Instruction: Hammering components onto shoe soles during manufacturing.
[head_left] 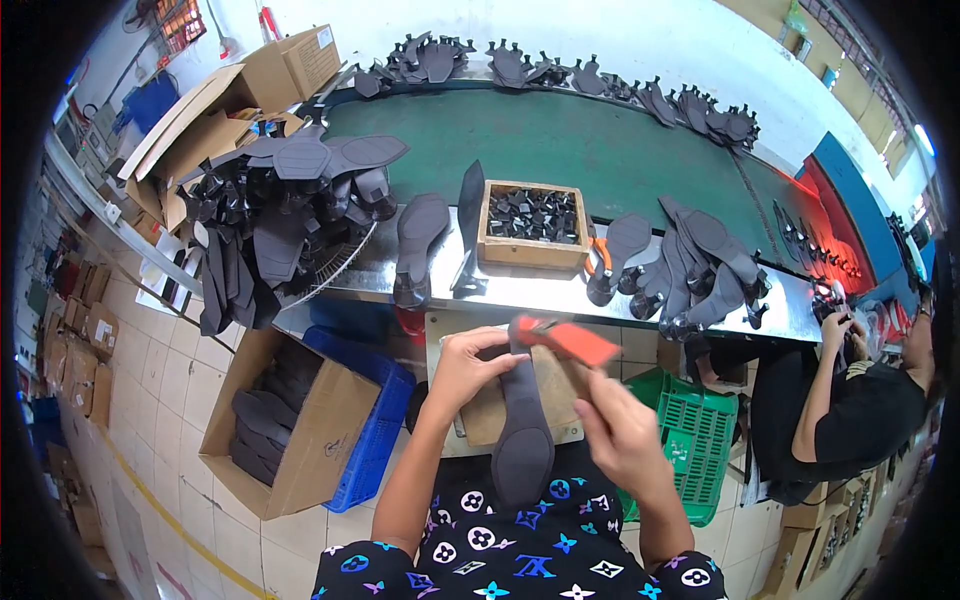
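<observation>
A long dark grey shoe sole (522, 455) lies lengthwise in front of me, its wide toe part close to my body and its narrow end farther away. My left hand (474, 368) pinches the narrow end between thumb and fingers. In my right hand (630, 435) is a red hammer (580, 345), smeared by motion, its head over that same end of the sole. Whatever lies right under the hammer head is hidden. Beneath the sole is a pale work board (480, 418).
Beyond the board, a metal bench edge carries a wooden box (535, 250) of small black pieces, orange-handled pliers (600, 258) and heeled soles (700, 250). A green conveyor belt (450, 130) runs behind. Beside me stand a carton (330, 435) and green crate (690, 440); a co-worker (860, 400) sits at right.
</observation>
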